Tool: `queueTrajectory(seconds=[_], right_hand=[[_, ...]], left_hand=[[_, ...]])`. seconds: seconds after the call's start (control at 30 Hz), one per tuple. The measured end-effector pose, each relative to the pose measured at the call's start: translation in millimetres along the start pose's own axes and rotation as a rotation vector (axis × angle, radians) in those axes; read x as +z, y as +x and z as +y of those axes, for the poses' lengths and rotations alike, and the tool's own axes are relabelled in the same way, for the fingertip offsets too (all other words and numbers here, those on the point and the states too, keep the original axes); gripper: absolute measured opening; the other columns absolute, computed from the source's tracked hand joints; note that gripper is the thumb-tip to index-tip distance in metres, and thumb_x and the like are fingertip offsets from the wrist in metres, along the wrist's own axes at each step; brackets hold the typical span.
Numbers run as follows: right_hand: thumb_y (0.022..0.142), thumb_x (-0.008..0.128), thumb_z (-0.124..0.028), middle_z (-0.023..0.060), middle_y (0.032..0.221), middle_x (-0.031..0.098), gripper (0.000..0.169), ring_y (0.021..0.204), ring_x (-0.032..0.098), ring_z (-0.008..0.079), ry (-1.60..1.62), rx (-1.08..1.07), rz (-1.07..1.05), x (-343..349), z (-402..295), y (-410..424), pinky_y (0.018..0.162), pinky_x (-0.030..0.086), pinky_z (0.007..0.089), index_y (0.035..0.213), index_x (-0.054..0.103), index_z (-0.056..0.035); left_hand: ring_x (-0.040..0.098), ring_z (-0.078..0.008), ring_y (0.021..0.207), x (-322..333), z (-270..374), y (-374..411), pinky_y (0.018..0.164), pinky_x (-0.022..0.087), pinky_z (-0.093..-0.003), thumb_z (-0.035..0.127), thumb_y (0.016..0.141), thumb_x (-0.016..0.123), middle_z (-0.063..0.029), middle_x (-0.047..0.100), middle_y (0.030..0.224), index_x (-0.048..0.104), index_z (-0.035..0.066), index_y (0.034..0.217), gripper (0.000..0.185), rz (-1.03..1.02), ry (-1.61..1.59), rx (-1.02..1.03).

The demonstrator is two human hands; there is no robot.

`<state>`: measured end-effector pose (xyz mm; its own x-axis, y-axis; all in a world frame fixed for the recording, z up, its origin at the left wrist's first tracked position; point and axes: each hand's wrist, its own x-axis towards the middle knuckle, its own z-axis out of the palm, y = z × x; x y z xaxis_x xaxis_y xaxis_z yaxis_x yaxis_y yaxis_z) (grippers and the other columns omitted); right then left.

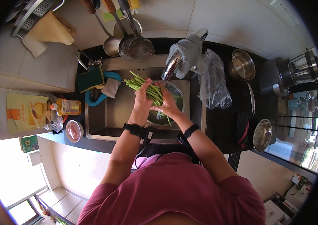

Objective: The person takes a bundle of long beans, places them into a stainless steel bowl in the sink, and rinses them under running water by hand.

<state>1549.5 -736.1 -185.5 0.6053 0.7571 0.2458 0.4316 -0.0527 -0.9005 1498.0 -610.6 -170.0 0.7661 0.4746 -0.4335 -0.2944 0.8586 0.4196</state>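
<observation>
A bundle of long green vegetable stems [154, 94] lies across both hands over the steel sink [119, 112]. My left hand [143, 97] grips the bundle around its middle. My right hand [168, 101] holds its right end, beside a round bowl of water [179, 95] that stands in the sink with some green in it. Just above my right hand is the spout of the chrome faucet [171, 67], which has a grey cloth [185, 53] wrapped around it. The bowl is partly hidden by my right hand and forearm.
A blue holder [91, 100] with a green scouring sponge [91, 79] sits at the sink's left edge. Farther left are a bottle of yellow liquid [70, 107] and a small bowl [74, 131]. A clear plastic bag [214, 81], a small saucepan [243, 65] and a steel bowl [262, 135] are right.
</observation>
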Motion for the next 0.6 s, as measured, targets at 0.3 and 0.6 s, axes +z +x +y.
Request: queueTrajectory(seconds=[0.3,0.6], right_hand=[[0.055,0.080,-0.007,0.0205,0.131,0.039,0.084,0.118,0.043,0.0349,-0.120,0.198,-0.115,-23,56,-24,0.096,0.038,0.0387,0.128,0.039,-0.0057],[0.062,0.047,0.020,0.0206,0.144,0.015,0.079,0.132,0.016,0.0372,-0.362,0.425,-0.165,-42,79,-64,0.103,0.030,0.0415,0.134,0.033,-0.0105]], left_hand=[[0.059,-0.0214,0.075,65,55,-64,0.069,0.049,-0.0368,0.004,0.074,0.069,-0.0023,0.056,0.078,0.054,0.011,0.089,0.022,-0.064,0.031,0.330],[0.058,-0.0127,0.072,-72,-32,-2,0.067,0.048,-0.0284,0.008,0.065,0.076,-0.0052,0.062,0.080,0.059,0.002,0.087,0.029,-0.008,1.081,0.399]])
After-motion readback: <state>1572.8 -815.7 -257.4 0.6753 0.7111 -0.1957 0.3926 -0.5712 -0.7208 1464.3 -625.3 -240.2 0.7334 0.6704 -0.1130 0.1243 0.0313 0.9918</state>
